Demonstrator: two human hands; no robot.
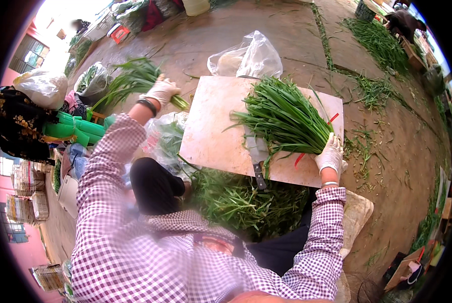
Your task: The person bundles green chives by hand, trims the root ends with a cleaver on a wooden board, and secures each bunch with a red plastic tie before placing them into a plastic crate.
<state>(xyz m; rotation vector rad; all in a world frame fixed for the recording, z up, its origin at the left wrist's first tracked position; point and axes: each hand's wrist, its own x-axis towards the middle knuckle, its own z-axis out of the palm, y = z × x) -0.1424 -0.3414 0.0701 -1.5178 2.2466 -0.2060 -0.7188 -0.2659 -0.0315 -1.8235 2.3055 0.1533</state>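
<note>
My left hand [161,92], in a pale glove, is raised to the left of the board and closed round a small bunch of long-leaved greens [135,76]. Its pale stem ends stick out on the board side. A larger bunch of leafy greens [286,113] lies on the pale board [211,126]. At its stem end, my gloved right hand [330,154] is closed on the stems. A red tie [333,119] shows beside the stems. Partly under the leaves rests a knife [259,174], its black handle over the board's near edge.
Loose greens [236,202] are heaped between my legs under the board. A clear plastic bag [256,58] stands beyond it, another bag [168,139] at its left. Green scraps [367,146] litter the floor on the right. Another person [405,22] bends at the far right.
</note>
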